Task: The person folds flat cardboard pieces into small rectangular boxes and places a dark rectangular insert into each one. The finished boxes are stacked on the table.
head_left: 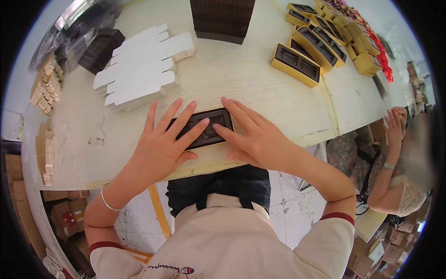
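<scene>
A shallow rectangular box with a dark brown moulded plastic insert (217,115) lies near the table's front edge, a thin yellow edge showing round it. My left hand (162,143) rests over its left part, fingers spread, one fingertip on the insert's middle. From the other side my right hand (261,142) reaches over the right end, its fingers stretched out and apart. One right fingertip touches the insert near its middle, another lies at the far right corner. Neither hand grips the box. The fingers cover part of the insert's hollows.
Flat white carton blanks (139,67) are stacked at the left, beside dark stacked inserts (101,50). A tall dark stack (222,21) stands at the back. Yellow boxes with dark inserts (296,64) lie back right. Another person's hand (395,125) shows at right.
</scene>
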{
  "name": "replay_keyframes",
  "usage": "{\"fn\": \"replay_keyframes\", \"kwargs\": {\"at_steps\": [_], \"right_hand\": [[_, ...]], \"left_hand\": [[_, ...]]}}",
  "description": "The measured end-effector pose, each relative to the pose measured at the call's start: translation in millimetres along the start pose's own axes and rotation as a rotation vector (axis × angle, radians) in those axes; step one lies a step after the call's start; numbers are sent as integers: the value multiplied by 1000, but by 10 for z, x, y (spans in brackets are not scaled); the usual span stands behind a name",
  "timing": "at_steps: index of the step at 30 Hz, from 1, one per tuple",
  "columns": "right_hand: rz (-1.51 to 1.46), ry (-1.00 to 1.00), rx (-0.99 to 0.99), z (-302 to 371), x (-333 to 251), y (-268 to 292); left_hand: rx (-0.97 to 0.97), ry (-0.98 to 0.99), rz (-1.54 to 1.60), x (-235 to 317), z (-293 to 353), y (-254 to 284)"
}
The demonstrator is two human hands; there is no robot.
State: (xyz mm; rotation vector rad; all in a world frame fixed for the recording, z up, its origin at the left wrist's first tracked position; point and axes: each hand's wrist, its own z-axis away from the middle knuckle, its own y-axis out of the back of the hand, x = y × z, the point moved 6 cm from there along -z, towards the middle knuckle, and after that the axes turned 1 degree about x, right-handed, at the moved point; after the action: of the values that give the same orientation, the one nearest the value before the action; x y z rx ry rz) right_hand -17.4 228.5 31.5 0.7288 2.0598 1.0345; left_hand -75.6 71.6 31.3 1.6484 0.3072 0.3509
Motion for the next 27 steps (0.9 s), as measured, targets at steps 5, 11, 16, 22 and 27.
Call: {"fn": "replay_keyframes", "kwargs": {"at_steps": [5, 11, 16, 22, 27], "right_hand": [[-132, -46, 39, 13, 61, -58], [198, -93, 150, 215, 257, 790], [399, -423, 499, 595, 1241, 1950], [488, -604, 363, 455, 1938, 1823], [345, -311, 495, -205, 971, 1298]], "left_hand": [[-42, -20, -44, 39, 32, 10], [361, -127, 496, -8, 299, 496], [381, -518, 1504, 195, 529, 1054], [329, -884, 1755, 494, 719, 1724], [677, -814, 1814, 496, 953, 1749]]}}
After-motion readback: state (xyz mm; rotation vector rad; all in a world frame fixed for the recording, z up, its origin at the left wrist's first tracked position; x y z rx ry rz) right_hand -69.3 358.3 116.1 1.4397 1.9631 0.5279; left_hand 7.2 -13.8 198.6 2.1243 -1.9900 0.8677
